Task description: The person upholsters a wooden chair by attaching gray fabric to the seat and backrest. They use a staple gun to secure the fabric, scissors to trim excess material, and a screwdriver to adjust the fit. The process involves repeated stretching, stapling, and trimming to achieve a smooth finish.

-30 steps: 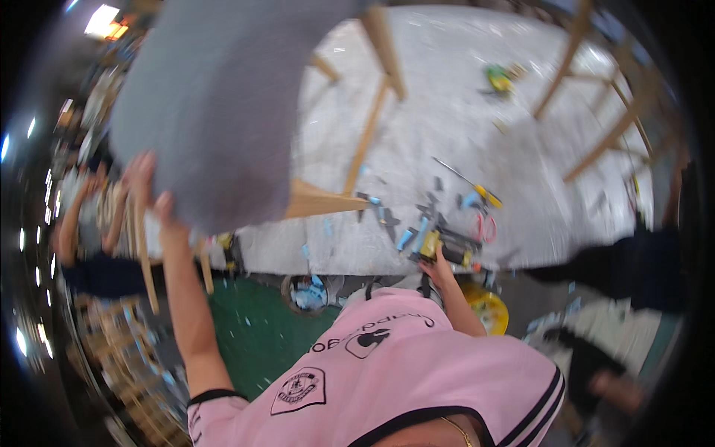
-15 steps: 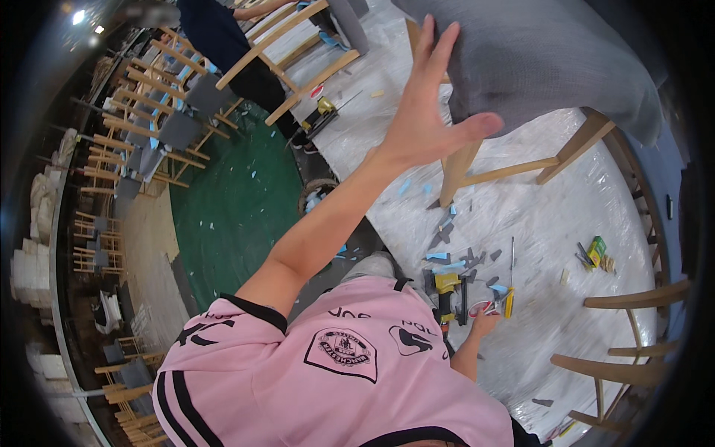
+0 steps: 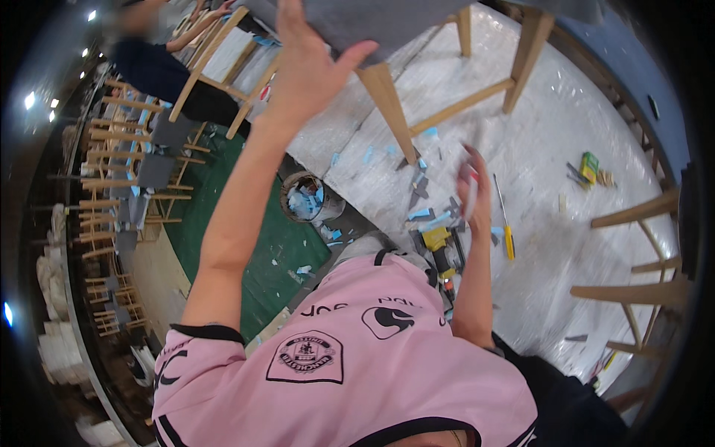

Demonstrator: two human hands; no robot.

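The left hand (image 3: 309, 63), at the upper centre of the frame, lay open with fingers spread, flat against the grey seat (image 3: 387, 18) of a chair at the top edge. The right hand (image 3: 475, 186), at centre right, was blurred; its grip could not be determined. A yellow screwdriver (image 3: 505, 220) lay just beside it on the plastic sheet (image 3: 551, 134).

A yellow-handled screwdriver (image 3: 504, 217) lies on the plastic-sheeted floor (image 3: 551, 141) near a yellow power tool (image 3: 441, 249), blue scraps fill a round bin (image 3: 304, 197), and wooden chair frames (image 3: 123, 164) stand stacked beyond.
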